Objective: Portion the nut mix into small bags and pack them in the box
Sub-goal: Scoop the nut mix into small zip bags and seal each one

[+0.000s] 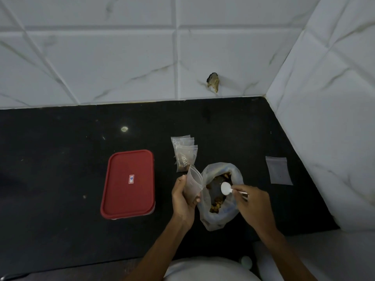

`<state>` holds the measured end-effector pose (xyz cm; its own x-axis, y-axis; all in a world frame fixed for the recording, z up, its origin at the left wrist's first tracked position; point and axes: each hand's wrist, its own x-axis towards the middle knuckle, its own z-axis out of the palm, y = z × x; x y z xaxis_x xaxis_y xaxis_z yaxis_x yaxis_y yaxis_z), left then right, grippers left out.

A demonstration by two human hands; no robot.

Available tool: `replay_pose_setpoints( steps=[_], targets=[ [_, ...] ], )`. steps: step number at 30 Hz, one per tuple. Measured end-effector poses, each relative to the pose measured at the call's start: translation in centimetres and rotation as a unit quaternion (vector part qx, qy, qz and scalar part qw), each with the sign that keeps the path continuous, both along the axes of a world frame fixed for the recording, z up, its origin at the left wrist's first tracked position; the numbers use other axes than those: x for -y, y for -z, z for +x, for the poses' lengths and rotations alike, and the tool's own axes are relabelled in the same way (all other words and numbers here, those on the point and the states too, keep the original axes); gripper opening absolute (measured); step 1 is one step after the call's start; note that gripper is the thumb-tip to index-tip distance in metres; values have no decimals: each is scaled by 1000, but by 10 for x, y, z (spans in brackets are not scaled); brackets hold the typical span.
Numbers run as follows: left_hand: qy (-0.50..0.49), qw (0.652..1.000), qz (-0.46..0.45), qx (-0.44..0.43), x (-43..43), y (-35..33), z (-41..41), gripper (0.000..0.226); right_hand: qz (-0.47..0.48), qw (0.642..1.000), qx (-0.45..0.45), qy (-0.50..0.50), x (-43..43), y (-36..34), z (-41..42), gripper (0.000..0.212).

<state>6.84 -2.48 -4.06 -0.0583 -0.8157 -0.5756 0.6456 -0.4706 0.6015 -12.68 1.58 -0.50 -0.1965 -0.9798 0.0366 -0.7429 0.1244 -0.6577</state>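
Observation:
A large clear bag of nut mix (220, 217) stands with its mouth spread wide on the black counter. My right hand (253, 205) pinches a small white plastic spoon (226, 188), its bowl over the bag's mouth. My left hand (183, 201) grips a small clear zip bag (194, 182) just left of the big bag, held upright with its mouth up. Several filled small bags (184, 154) lie stacked behind it. The box (128, 184), with its red lid on, lies to the left.
One empty small zip bag (279, 170) lies flat at the right, near the tiled side wall (328, 126). The tiled back wall (142, 57) bounds the black counter (60, 159). The counter's front edge runs near my body.

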Motion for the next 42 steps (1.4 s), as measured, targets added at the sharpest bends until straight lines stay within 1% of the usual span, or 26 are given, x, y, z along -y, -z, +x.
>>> replay_pose_setpoints(
  steps=[3, 5, 9, 11, 13, 14, 16, 18, 19, 21, 24, 26, 28, 29, 31, 34, 36, 39, 42],
  targets=[
    [3, 1000, -4, 17, -1, -2, -1, 60, 43, 998, 34, -1, 3, 6, 5, 16],
    [4, 999, -9, 30, -2, -3, -2, 60, 62, 997, 35, -5, 7, 10, 7, 16],
    [4, 999, -12, 33, -1, -5, -1, 39, 88, 996, 11, -18, 9, 15, 3, 19],
    [-1, 999, -20, 33, -1, -10, -1, 35, 56, 998, -39, -12, 7, 11, 2, 21],
    [-13, 998, -31, 45, 1, -15, -2, 29, -17, 995, -102, -7, 6, 0, 6, 24],
    [-23, 998, -36, 55, 2, -17, -3, 25, -51, 994, -96, -10, 7, -9, 10, 26],
    [-55, 995, -47, 75, 4, -22, -7, 20, -97, 995, -7, -35, 9, -34, 25, 31],
    [-79, 990, -57, 102, 7, -32, -13, 20, -106, 988, 91, -68, 13, -54, 42, 36],
    [-84, 988, -65, 115, 7, -37, -15, 22, -108, 985, 109, -80, 16, -61, 50, 37],
    [-86, 983, -89, 135, 7, -46, -20, 23, -125, 982, 103, -96, 20, -66, 60, 36],
    [-85, 978, -112, 153, 5, -58, -24, 33, -99, 982, 133, -84, 29, -68, 63, 23],
    [-71, 977, -123, 159, 6, -63, -22, 38, -95, 985, 127, -66, 35, -69, 63, 15],
    [-44, 972, -156, 173, 9, -68, -14, 33, -106, 985, 121, -57, 41, -75, 60, 9],
    [-21, 965, -180, 191, 11, -71, -7, 30, -111, 983, 133, -54, 44, -79, 58, 8],
    [30, 949, -227, 217, 16, -80, 6, 26, -110, 975, 186, -51, 48, -89, 54, 14],
    [85, 929, -270, 237, 22, -97, 17, 26, -60, 947, 312, -44, 52, -106, 52, 30],
    [112, 920, -281, 250, 26, -107, 18, 25, -26, 926, 376, -39, 53, -113, 56, 30],
    [123, 913, -285, 264, 28, -117, 18, 17, 6, 912, 409, -31, 54, -117, 62, 22],
    [104, 921, -271, 259, 27, -124, 18, 15, 28, 898, 439, -9, 55, -117, 68, 18]
  ],
)
